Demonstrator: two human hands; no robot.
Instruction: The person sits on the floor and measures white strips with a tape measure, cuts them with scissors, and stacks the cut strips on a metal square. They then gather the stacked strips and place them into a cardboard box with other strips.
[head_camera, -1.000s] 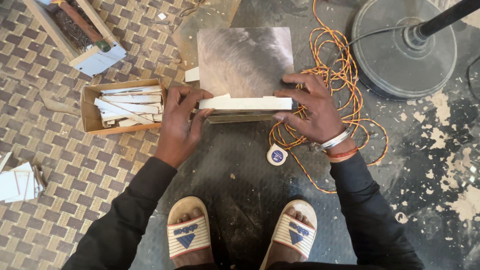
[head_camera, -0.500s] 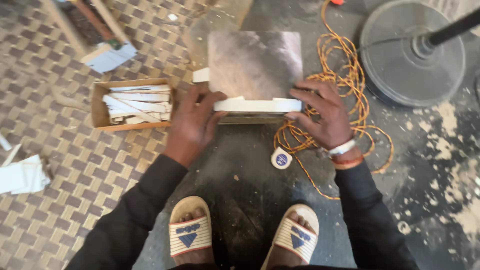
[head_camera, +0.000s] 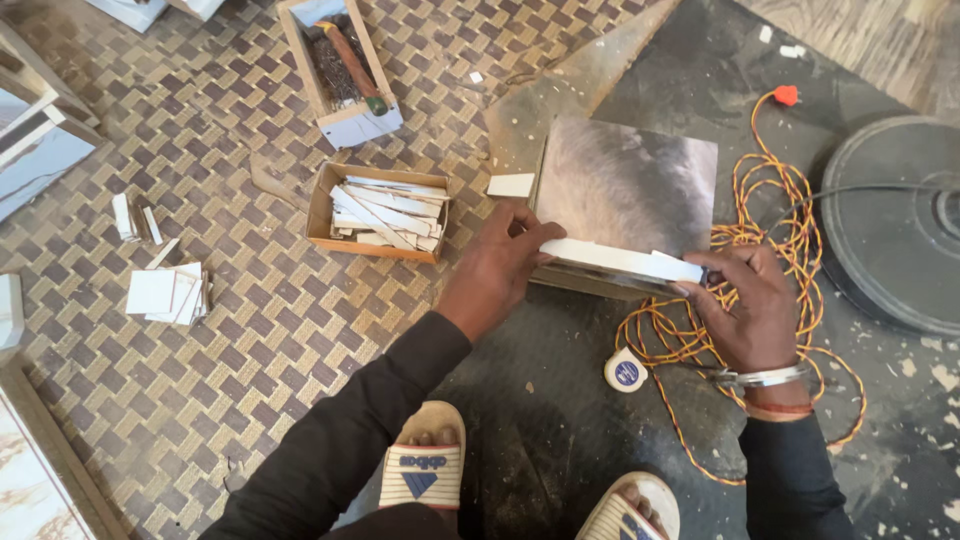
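A long white strip (head_camera: 620, 261) lies along the near edge of a grey square slab (head_camera: 630, 190) on the floor. My left hand (head_camera: 500, 262) grips the strip's left end with thumb and fingers. My right hand (head_camera: 745, 300) holds the strip's right end, a metal bangle on its wrist. Another short white piece (head_camera: 511, 185) rests at the slab's left side. Both of my feet in sandals (head_camera: 425, 475) stand just below the slab.
A cardboard box of white strips (head_camera: 380, 212) sits left of the slab. An orange cord (head_camera: 760, 230) coils at the right, by a round black base (head_camera: 895, 220). A small round tape roll (head_camera: 627, 370), a wooden tray with a brush (head_camera: 342, 65), scattered white pieces (head_camera: 165, 292).
The view has shifted and tilted, so the slab now sits further right. Both hands stay on the strip's ends, and the strip now looks angled along the slab's edge.
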